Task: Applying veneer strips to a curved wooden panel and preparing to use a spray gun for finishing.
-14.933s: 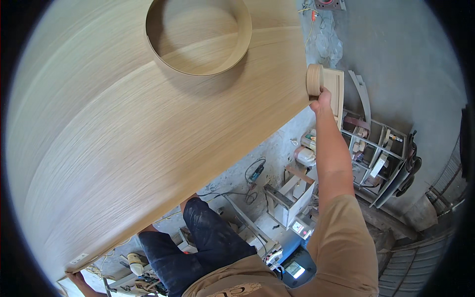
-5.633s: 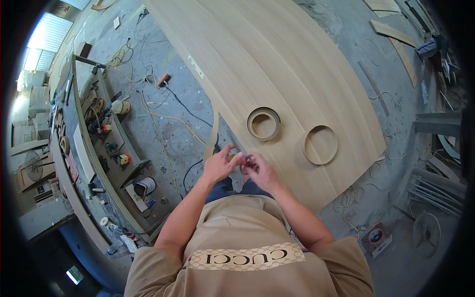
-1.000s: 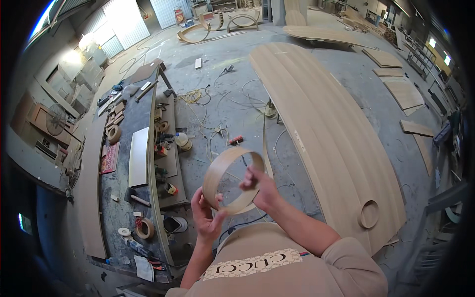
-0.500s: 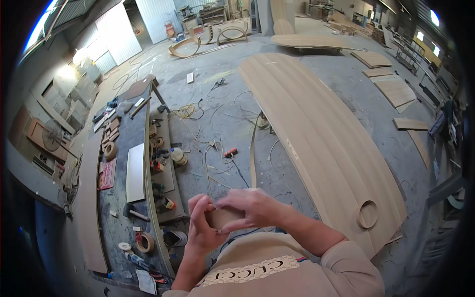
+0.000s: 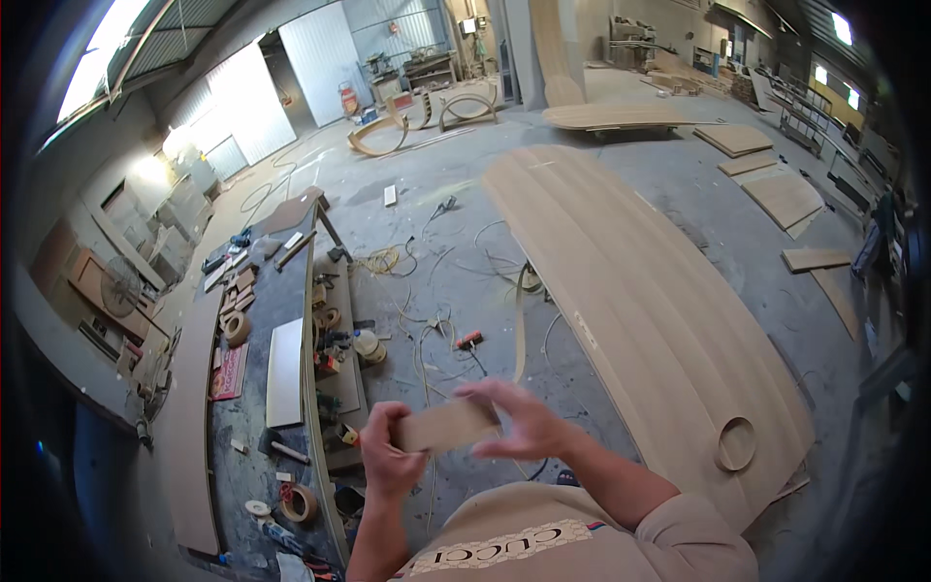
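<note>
My left hand (image 5: 392, 451) grips the left end of a short, flat tan wooden piece (image 5: 444, 427) with fine grain, held up in front of my body. Beside its right end is my right hand (image 5: 519, 419), with thumb and fingers spread around that end. Whether its fingertips touch the wood I cannot tell, as they are blurred. To the right lies a long, broad wooden panel (image 5: 630, 291) with lengthwise seams. A thin wooden ring (image 5: 736, 444) rests on its near end.
At left, a dark workbench (image 5: 254, 388) bears a white board (image 5: 285, 373), a hammer (image 5: 281, 446), tape rolls (image 5: 298, 502) and wood offcuts. Its shelves hold bottles and tools. Hoses, cords and a red-handled tool (image 5: 469, 339) lie on the floor. Curved wooden frames (image 5: 380, 136) stand farther back.
My right hand has come away from the wooden piece and spread its fingers, while my left hand keeps hold. More of the piece now shows. The view has tilted up slightly.
</note>
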Action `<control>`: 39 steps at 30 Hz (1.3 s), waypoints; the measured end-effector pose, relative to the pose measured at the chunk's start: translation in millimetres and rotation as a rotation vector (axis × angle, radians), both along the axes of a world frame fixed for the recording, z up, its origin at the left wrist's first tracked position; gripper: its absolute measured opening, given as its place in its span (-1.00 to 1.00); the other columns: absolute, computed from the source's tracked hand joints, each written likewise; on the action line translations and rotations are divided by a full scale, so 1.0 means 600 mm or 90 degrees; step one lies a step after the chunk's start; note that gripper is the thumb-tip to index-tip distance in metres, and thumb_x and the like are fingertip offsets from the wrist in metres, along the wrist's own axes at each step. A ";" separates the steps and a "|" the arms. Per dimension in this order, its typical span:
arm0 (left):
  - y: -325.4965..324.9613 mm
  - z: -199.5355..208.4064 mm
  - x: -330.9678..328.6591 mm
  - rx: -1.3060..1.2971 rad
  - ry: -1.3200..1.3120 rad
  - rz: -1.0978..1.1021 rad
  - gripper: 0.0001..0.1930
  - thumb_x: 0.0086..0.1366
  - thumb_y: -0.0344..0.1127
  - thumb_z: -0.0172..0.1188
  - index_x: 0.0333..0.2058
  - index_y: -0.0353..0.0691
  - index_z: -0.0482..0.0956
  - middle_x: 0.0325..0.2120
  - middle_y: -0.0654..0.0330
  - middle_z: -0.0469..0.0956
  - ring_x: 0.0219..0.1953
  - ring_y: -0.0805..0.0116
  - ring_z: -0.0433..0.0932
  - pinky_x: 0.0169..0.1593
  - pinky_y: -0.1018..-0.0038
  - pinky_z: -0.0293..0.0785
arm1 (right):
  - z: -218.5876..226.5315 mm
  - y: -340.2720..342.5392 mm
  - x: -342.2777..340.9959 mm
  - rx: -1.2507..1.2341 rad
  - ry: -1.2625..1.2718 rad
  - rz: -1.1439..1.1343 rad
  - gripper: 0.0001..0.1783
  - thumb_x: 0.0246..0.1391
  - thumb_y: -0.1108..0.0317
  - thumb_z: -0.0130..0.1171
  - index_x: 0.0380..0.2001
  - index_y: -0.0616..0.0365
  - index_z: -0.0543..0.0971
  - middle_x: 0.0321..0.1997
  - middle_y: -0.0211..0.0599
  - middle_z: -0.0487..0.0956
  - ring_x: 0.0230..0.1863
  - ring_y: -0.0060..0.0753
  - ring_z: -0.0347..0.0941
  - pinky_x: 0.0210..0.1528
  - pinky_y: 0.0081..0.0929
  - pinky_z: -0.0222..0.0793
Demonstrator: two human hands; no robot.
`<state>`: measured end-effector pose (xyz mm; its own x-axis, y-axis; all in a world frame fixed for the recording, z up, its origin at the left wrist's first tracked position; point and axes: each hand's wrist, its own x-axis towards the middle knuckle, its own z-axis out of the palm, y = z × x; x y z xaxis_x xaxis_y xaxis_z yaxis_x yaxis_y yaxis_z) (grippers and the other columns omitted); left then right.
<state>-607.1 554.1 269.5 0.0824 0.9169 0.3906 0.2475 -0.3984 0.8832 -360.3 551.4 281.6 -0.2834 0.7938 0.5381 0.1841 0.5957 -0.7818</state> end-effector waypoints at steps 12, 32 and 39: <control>0.006 -0.082 0.057 0.040 -0.395 -0.044 -0.31 -0.01 0.03 0.59 -0.06 -0.31 0.49 -0.17 0.14 0.54 -0.04 0.31 0.55 0.09 0.32 0.48 | -0.013 0.027 0.009 -0.124 0.542 0.160 -0.28 0.03 -0.09 0.47 0.07 0.23 0.53 0.02 -0.38 0.55 0.07 -0.47 0.46 0.22 -0.40 0.33; 0.036 -0.029 0.028 0.036 -0.018 -0.210 -0.37 -0.10 -0.30 0.67 -0.10 -0.20 0.46 -0.18 0.21 0.52 -0.13 0.37 0.52 -0.02 0.43 0.47 | 0.043 -0.008 0.053 0.027 0.140 0.056 -0.35 -0.15 0.11 0.64 0.02 0.15 0.67 -0.21 -0.30 0.61 -0.12 -0.22 0.56 0.03 -0.34 0.47; 0.041 0.028 0.044 0.126 0.267 -0.089 -0.42 -0.14 -0.35 0.65 -0.15 -0.25 0.52 -0.36 0.10 0.58 -0.35 0.15 0.59 -0.22 0.34 0.54 | 0.032 0.006 0.056 0.119 -0.094 -0.093 -0.15 -0.05 -0.12 0.52 0.21 0.11 0.46 0.16 -0.13 0.48 0.21 -0.13 0.41 0.30 -0.17 0.30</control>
<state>-580.5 578.6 286.2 0.3875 0.7971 0.4631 0.4985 -0.6037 0.6221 -326.9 555.2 300.9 -0.2587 0.7233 0.6402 0.3822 0.6853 -0.6199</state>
